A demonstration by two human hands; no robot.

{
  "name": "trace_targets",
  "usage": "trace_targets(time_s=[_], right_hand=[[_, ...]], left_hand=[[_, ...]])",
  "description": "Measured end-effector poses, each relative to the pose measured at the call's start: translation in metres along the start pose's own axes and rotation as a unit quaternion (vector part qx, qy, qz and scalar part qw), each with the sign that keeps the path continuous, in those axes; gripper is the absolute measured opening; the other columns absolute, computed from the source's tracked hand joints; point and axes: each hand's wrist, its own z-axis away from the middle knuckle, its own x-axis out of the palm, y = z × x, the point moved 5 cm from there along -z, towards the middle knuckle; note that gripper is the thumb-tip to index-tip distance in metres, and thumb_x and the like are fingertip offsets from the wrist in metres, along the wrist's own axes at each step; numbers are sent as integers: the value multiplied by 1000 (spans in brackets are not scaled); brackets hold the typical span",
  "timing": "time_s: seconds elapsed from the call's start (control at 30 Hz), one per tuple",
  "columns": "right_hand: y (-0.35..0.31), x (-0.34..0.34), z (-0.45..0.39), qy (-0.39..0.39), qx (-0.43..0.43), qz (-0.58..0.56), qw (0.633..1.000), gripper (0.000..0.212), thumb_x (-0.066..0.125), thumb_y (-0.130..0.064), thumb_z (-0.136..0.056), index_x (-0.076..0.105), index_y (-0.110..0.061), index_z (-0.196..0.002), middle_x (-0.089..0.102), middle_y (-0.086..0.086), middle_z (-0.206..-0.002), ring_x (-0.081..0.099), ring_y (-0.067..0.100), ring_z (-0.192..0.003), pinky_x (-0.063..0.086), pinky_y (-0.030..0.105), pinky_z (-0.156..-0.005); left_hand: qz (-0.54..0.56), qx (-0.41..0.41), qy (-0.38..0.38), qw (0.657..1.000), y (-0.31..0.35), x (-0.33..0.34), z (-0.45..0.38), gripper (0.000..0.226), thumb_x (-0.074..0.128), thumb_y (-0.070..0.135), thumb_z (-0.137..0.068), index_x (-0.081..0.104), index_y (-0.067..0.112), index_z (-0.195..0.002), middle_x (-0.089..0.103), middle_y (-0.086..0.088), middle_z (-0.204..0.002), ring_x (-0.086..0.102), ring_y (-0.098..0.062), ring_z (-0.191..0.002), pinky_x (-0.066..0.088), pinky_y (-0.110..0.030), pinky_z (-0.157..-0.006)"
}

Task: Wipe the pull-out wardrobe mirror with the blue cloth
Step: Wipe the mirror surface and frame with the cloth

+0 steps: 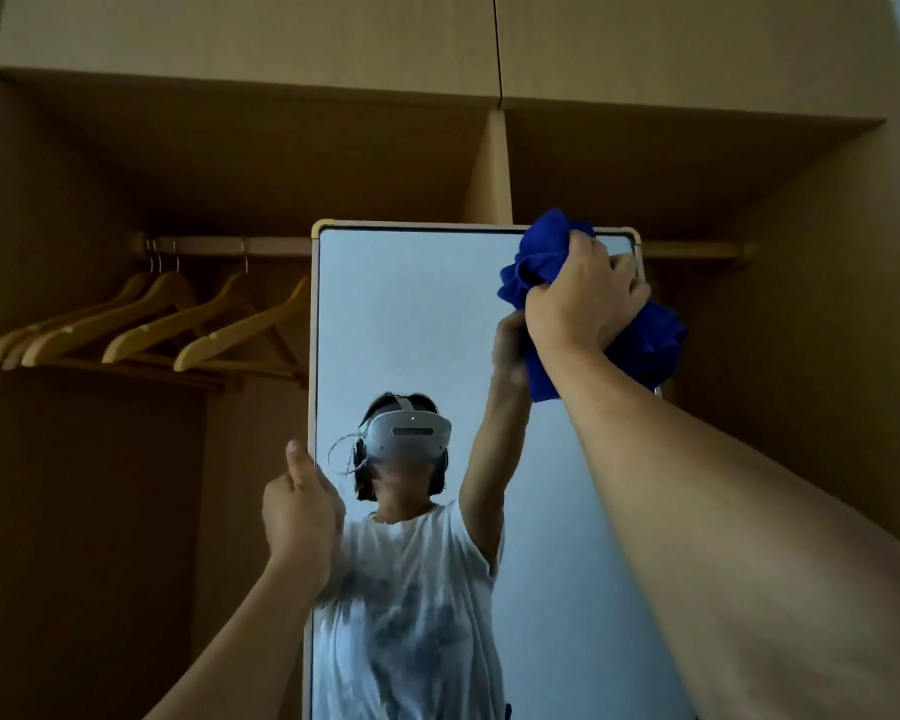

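step: wiping mirror (417, 324) top-right corner | right hand (585, 298) grips blue cloth (546, 252) | left hand (300, 504) grips mirror's left edge | next: probably sweep downward

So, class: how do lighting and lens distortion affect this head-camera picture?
Head view: the wardrobe interior is dim and murky, while the mirror is the brightest area; the wide angle enlarges the right forearm and bows the wardrobe edges; the blue cloth stays vivid.

Readable text: none.
Mirror (427, 324): no label legible.
Wardrobe (230, 158) panels: no markings.
Hangers (141, 324): no brand visible.
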Motion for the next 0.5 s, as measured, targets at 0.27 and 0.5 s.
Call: trace_targets(time_s=[0.27,0.5], right_hand=[[7,0,1,-21,-74,-22,997,40,66,-13,-72,57,-20,-110,64,-1,-106,51,24,-100,31,38,-84],[50,-6,-25,-28,-8,28,999,36,67,-17,-75,54,-20,-108,62,-1,-109,50,25,-102,31,38,-83]], left_hand=[[-8,22,-7,1000,7,-4,5,58,28,50,-98,48,9,-62,52,-10,-57,51,-21,-54,37,-26,-52],[-3,30,7,1000,9,-4,6,57,30,48,-99,48,9,-61,53,-9,-53,51,-24,-54,37,-28,-52]])
